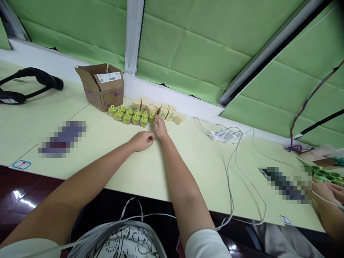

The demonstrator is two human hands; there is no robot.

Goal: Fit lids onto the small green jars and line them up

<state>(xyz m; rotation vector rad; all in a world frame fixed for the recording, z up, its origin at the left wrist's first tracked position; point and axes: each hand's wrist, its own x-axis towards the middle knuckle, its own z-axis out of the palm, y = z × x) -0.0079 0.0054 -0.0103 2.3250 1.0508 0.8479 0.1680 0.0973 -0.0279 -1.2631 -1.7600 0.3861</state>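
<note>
Jars — nine or so; right hand touching one, grip loose; left hand clenched, empty.

Both bare forearms stretched forward from the lower edge, converging toward the middle. Left hand loosely curled, fingertips pinched together, palm down. Right hand reaching slightly farther, wrist straight, fingers extended and lowered at the tips.

Nine-ish small clear jars with green lids and looped handles, upright, packed touching in two rows just right of the open cardboard box, with the rightmost jar at the row's far end from that box.
</note>
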